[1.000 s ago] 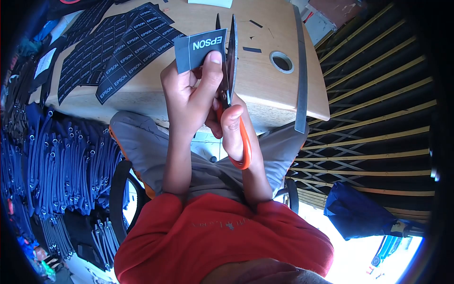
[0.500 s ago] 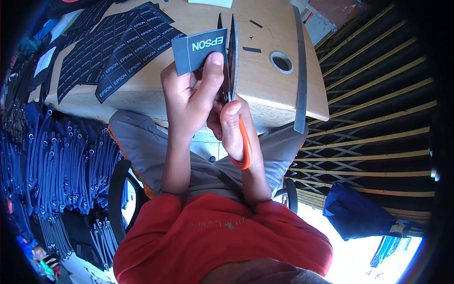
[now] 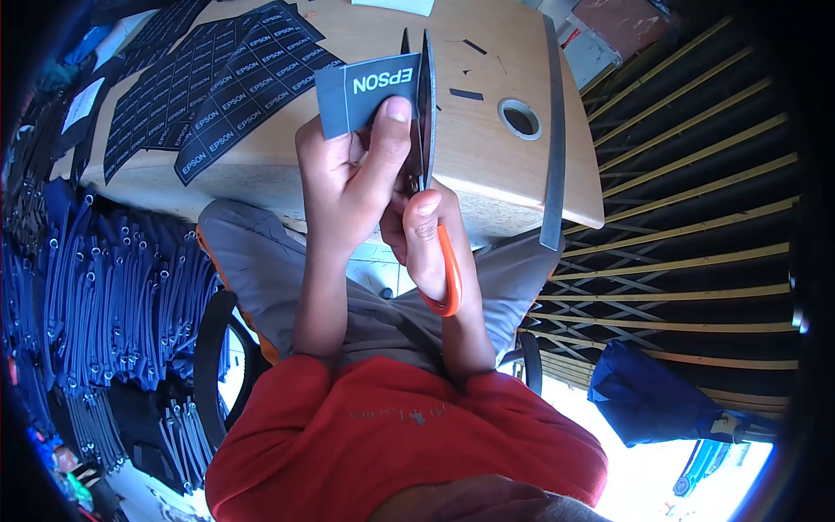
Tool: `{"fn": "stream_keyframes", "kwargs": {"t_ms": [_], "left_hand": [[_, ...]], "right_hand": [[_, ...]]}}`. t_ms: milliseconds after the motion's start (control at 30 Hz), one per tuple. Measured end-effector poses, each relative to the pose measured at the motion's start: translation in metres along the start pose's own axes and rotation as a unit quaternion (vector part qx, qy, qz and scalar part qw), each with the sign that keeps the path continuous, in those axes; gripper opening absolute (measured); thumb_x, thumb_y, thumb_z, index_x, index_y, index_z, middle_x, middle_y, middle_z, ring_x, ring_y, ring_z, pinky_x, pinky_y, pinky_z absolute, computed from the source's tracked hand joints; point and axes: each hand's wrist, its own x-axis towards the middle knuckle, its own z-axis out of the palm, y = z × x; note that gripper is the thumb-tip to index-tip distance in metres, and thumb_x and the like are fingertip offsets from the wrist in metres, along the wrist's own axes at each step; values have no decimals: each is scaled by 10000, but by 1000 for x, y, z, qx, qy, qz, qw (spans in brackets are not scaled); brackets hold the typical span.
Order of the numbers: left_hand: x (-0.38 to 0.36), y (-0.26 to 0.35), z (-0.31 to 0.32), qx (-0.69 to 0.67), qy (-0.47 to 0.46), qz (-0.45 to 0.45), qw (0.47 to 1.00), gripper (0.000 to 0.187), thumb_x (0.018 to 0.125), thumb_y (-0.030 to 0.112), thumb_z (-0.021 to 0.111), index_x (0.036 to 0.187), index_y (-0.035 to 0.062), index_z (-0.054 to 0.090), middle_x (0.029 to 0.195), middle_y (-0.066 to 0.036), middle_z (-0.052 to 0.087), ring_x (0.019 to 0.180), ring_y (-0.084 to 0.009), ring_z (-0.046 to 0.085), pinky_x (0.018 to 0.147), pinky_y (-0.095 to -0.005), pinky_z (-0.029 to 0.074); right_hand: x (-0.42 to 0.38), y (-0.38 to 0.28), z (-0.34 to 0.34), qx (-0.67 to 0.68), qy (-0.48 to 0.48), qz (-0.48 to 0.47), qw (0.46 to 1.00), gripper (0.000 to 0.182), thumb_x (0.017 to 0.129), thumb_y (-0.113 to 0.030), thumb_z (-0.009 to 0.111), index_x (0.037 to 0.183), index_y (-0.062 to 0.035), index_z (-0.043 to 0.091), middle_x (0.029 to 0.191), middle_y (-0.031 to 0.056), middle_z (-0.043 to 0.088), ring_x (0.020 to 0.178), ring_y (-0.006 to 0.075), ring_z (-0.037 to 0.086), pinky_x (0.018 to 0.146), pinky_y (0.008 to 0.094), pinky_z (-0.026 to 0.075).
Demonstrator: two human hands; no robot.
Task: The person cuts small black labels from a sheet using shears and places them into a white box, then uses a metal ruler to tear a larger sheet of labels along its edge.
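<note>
Your left hand [image 3: 352,187], at the center, pinches the EPSON label [image 3: 365,97], thumb flat on its front near the lower right corner. Your right hand [image 3: 424,248], just below, grips the scissors [image 3: 429,113] by the orange handle, blades slightly parted and pointing to the top of the frame. One blade runs behind the label, the other along its right edge.

To cut cleanly, keep that edge taut and parallel to the blades, hold the left thumb clear of the blade beside it, and close in one smooth stroke; the lettering looks close to the cut line. On the bench [image 3: 487,157], narrow dark scraps [image 3: 467,94] lie right of the blades, and EPSON sheets [image 3: 230,104] spread across the upper left.
</note>
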Motion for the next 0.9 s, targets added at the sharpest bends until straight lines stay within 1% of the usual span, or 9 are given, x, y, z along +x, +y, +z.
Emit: {"fn": "stream_keyframes", "kwargs": {"t_ms": [233, 400, 500, 900], "left_hand": [[-1, 1, 1, -7, 3, -3, 1000, 146, 966, 129, 572, 865, 24, 568, 627, 12, 507, 508, -36, 426, 477, -210, 329], [-1, 0, -1, 1, -1, 1, 1000, 154, 966, 135, 575, 858, 26, 567, 623, 13, 505, 507, -36, 425, 477, -210, 327], [-1, 1, 0, 1, 5, -3, 1000, 157, 966, 137, 576, 855, 27, 565, 621, 14, 504, 507, -37, 426, 476, -209, 328], [-1, 3, 1, -8, 11, 4, 1000, 161, 963, 139, 583, 850, 26, 571, 621, 10, 514, 501, -37, 433, 470, -209, 333]], "right_hand": [[-1, -1, 1, 4, 4, -3, 1000, 557, 984, -537, 439, 947, 12, 523, 685, 25, 453, 649, 109, 407, 589, 275, 382], [-3, -3, 0, 28, -6, 18, 999, 543, 988, -526, 438, 889, 4, 504, 686, 19, 452, 647, 103, 401, 574, 271, 369], [-3, -2, 2, 19, 2, 8, 1000, 538, 989, -523, 437, 873, -1, 497, 674, 17, 453, 635, 96, 404, 558, 269, 364], [-4, -5, 3, 32, 2, 23, 999, 515, 996, -508, 435, 860, -16, 506, 595, -11, 445, 574, 73, 399, 504, 263, 340]]}}
